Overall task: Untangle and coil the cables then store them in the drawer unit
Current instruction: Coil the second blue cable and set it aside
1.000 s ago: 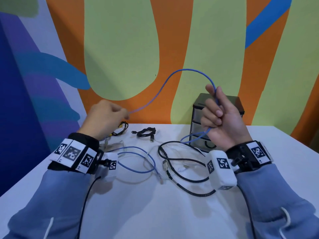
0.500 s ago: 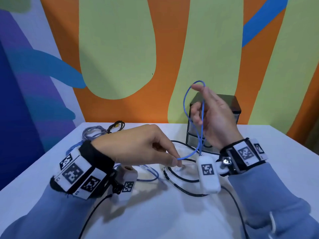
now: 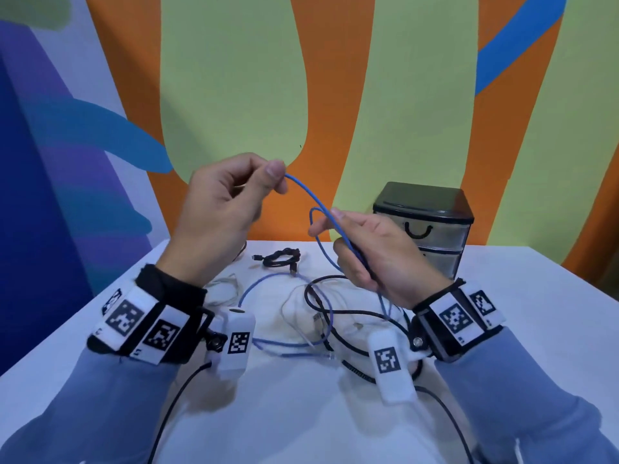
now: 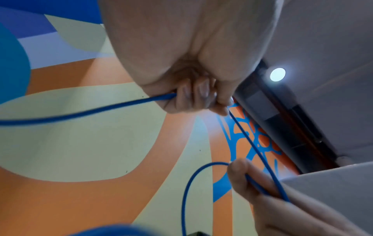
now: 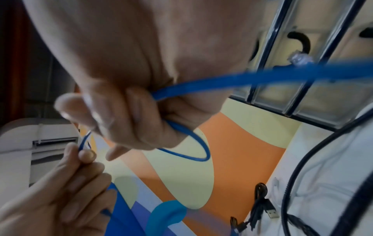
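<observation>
Where a white table [image 3: 301, 430] meets a wall painted in orange, pale green and blue shapes, a small black drawer unit [image 3: 423, 226] with clear drawer fronts stands at the far right, its drawers closed. One blue cable [image 3: 310, 192] is in the air between two raised hands, and its slack runs down to loop on the tabletop among other leads: one long black cable [image 3: 335, 311] in a wide loop, one thin white cable [image 3: 294, 316], and one small coiled black USB cable [image 3: 279, 257] lying apart near the wall. Pale wires lie partly hidden behind the left wrist; how many I cannot tell. The left hand [image 3: 221, 212] is held high, knuckles toward the camera, thumb and forefinger pinching the blue cable at its uppermost point, the other fingers curled into the palm. The right hand [image 3: 368, 252] sits lower and just beside it, in front of the drawer unit, fingers wrapped round the cable, with one small loop standing out past the fingertips. Both wrists wear black bands with white coded tags, and blue sleeves cover the forearms.
</observation>
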The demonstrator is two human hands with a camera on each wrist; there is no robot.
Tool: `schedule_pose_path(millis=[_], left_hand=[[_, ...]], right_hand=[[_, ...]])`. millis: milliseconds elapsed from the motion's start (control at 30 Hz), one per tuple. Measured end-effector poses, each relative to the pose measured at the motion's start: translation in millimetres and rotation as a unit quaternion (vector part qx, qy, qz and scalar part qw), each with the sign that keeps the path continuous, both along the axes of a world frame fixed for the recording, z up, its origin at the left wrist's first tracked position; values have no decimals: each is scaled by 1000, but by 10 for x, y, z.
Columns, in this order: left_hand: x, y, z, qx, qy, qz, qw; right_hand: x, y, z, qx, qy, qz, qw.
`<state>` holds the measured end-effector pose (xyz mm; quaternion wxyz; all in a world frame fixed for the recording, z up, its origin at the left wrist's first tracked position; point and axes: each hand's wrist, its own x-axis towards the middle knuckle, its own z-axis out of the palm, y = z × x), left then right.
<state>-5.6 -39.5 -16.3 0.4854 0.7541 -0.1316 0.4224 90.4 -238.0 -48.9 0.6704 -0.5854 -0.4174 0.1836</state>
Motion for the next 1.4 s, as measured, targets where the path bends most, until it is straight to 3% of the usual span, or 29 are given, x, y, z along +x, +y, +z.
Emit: schedule_pose_path(millis=[167,333,433,567,900,1000,1200,1300,1400], left_hand=[[46,7,-15,-52,-56,95,993],[103,78,-55,-40,-105,177,978],[142,154,-83,-47,-89,193,976],[191,132,-130,-24,-27,197,980],[262,-36,-269,117,153,121,974],[309,-97,-362,190,217,111,951],[257,-353,-482,215,391,-47,893],[152,-516,-447,225,408,-102,879],[64,-618,-333,276,351,-74,892]], right_hand=[[-69,56,4,3,-22,-13,1000],[-78,-35,80,32,36,71,996],[-86,-94,130,49,59,107,991],[-115,-99,142,91,45,89,991],[-80,-93,155,139,67,26,988],[-33,-92,157,173,105,38,978],[59,-131,164,230,168,51,957],[61,-85,142,242,138,-1,960],[34,-1,102,192,43,-87,977]])
